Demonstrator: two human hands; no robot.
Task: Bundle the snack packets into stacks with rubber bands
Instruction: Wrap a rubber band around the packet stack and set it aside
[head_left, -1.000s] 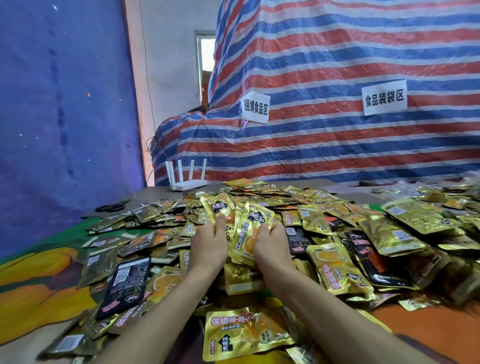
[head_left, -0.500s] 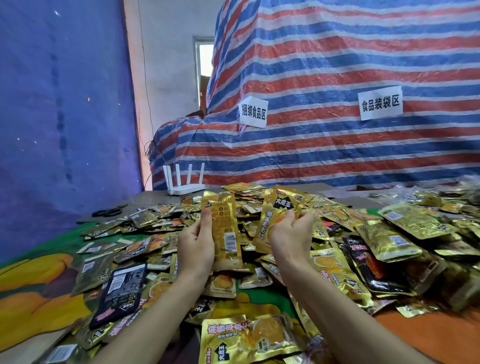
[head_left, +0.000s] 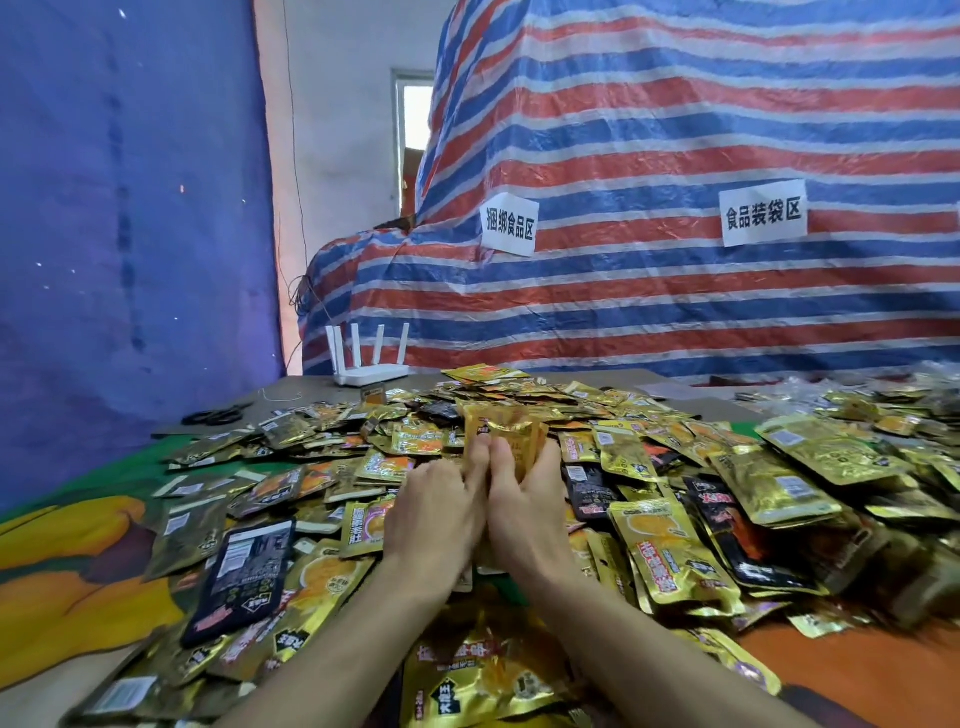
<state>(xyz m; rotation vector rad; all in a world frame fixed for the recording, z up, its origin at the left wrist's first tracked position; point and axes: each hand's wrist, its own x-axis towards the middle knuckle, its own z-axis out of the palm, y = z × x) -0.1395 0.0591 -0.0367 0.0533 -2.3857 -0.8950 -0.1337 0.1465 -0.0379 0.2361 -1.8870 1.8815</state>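
A wide heap of gold and black snack packets (head_left: 675, 545) covers the table. My left hand (head_left: 434, 512) and my right hand (head_left: 524, 506) are pressed side by side at the middle of the heap. Together they grip a small upright stack of gold packets (head_left: 506, 434), which is blurred. The lower part of that stack is hidden behind my fingers. No rubber band shows in this view.
A white router (head_left: 370, 371) with several antennas stands at the table's far edge. Black scissors (head_left: 213, 415) lie at the far left. A striped tarp (head_left: 675, 286) with paper labels rises behind the table. A black packet (head_left: 244, 577) lies near left.
My hands each held a gold packet apart; now they have come together and press the packets into one stack. The camera has tilted slightly.
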